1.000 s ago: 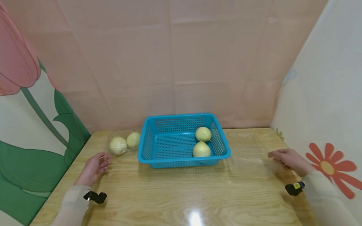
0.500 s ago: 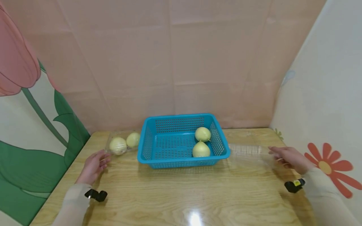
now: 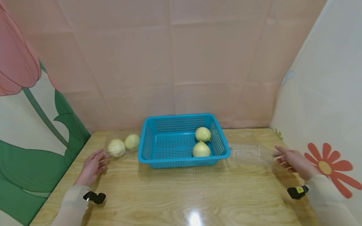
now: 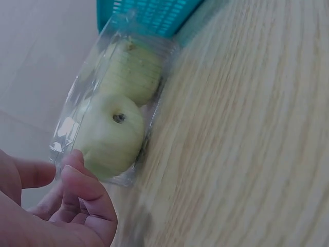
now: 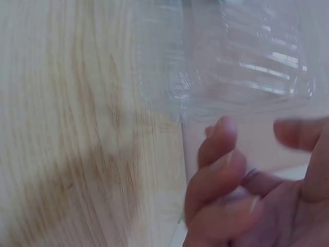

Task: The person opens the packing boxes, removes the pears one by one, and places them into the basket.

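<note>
At the left in the head view, my left hand (image 3: pixel 91 168) is beside a clear plastic clamshell box (image 3: pixel 122 137) holding two pale yellow-green pears (image 3: pixel 116 147). In the left wrist view its thumb and loosely bent fingers (image 4: pixel 85 185) come right at the box's near corner, fingertips overlapping the edge. My right hand (image 3: pixel 295 161) is at the right, thumb and fingers apart with nothing between them. Just beyond those fingertips lies a second clear clamshell box (image 5: pixel 241 67), with no fruit visible in it. Two more pears (image 3: pixel 201 149) sit in the blue basket (image 3: pixel 183 164) between the hands.
All of this stands on a wooden table (image 3: pixel 181 194), which meets a pinkish backdrop (image 3: pixel 169 62) behind the basket. Printed flower walls stand close at both sides. The basket's ends lie close to both clear boxes.
The pears and their box at the left have shifted slightly left and nearer. The right-hand box's ridged plastic has come into clearer view. My right hand has drawn back to the right.
</note>
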Available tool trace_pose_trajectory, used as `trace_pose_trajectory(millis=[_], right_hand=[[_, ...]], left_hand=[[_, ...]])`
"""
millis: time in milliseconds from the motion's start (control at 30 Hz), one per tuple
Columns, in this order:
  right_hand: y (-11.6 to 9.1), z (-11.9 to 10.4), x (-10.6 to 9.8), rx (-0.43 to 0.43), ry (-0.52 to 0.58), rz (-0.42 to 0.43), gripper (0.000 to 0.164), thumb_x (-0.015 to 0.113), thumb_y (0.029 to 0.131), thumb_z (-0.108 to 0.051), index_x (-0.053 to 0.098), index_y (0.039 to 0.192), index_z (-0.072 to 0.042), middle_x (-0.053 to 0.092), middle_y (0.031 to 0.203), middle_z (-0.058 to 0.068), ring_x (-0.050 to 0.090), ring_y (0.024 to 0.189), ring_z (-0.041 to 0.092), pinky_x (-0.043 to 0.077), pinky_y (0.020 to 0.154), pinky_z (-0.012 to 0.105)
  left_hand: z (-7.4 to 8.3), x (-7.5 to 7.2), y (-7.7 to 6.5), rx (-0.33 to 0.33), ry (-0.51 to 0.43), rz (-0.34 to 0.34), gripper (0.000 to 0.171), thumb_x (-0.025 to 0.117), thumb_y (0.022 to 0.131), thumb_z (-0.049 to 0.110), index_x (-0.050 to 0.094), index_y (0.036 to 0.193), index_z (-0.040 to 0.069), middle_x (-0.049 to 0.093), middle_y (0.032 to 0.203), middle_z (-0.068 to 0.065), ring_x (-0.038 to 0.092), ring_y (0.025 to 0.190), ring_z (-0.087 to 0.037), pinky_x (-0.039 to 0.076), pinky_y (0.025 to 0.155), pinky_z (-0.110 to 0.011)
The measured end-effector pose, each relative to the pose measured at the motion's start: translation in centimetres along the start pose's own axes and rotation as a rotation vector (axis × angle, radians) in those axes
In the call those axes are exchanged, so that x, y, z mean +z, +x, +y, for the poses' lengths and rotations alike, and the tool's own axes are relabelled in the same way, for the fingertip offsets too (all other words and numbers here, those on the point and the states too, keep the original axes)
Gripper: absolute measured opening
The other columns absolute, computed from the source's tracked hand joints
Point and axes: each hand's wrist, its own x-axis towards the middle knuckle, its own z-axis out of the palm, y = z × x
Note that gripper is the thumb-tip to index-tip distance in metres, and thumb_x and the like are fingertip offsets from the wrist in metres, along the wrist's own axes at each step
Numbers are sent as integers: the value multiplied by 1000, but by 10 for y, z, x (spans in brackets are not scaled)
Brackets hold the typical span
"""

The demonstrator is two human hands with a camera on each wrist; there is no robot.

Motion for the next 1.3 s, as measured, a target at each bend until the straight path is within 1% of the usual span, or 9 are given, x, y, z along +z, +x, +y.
trace_pose_trajectory(millis=[167,300,367,467,533,600,767,1033,1300], right_hand=[[-12,1,3,38,-96,-7,78,21,105,-56,57,126,10,65,89,4,53,67,20,44,60,36],[-19,0,12,67,-192,-48,59,32,105,-40,61,116,10,63,83,5,52,64,18,40,56,31],[-23,-1,20,56,-242,-55,48,40,103,-34,66,105,7,63,78,4,52,62,17,40,54,30],[-27,-4,35,7,-297,-61,35,49,99,-26,63,77,-3,58,65,1,47,55,13,38,50,27],[-29,-8,45,-30,-318,-75,35,51,96,-22,55,64,-10,52,58,-2,41,50,11,36,47,25],[-31,-13,54,-61,-323,-107,37,52,93,-19,48,57,-14,43,52,-4,34,46,9,32,46,24],[-36,-25,73,-119,-333,-191,39,52,91,-16,48,53,-12,36,48,-7,25,43,6,27,45,22],[-44,-41,95,-169,-357,-211,40,55,95,-19,55,57,-7,42,50,-5,31,43,7,30,44,23],[-46,-48,114,-157,-355,-252,36,57,95,-24,63,65,-3,48,53,-2,36,44,8,31,44,23]], left_hand=[[-3,-6,-4,2,20,20,59,42,107,32,22,158,10,64,87,19,57,75,-2,49,63,-18],[-4,-11,-7,28,32,22,55,43,107,27,26,156,8,65,85,17,56,71,-2,48,60,-18],[-5,-13,-8,38,39,16,53,43,107,25,27,155,8,66,85,17,56,70,-1,48,60,-18],[-6,-18,-10,39,44,11,51,44,107,24,29,154,9,67,83,16,56,69,-1,48,59,-18],[-7,-21,-12,38,50,1,51,43,107,22,28,154,9,67,83,16,56,69,-2,48,59,-18],[-7,-23,-13,31,59,-3,52,42,107,21,26,155,9,67,83,15,56,69,-2,48,59,-19],[-10,-28,-17,24,86,-6,52,43,106,19,27,154,8,65,84,12,56,68,-4,48,59,-21],[-13,-40,-25,42,112,-69,44,41,106,17,29,148,9,59,89,6,56,70,-4,48,61,-23],[-18,-45,-31,50,132,-93,41,46,104,15,33,143,8,60,85,4,55,70,-6,48,60,-24]])
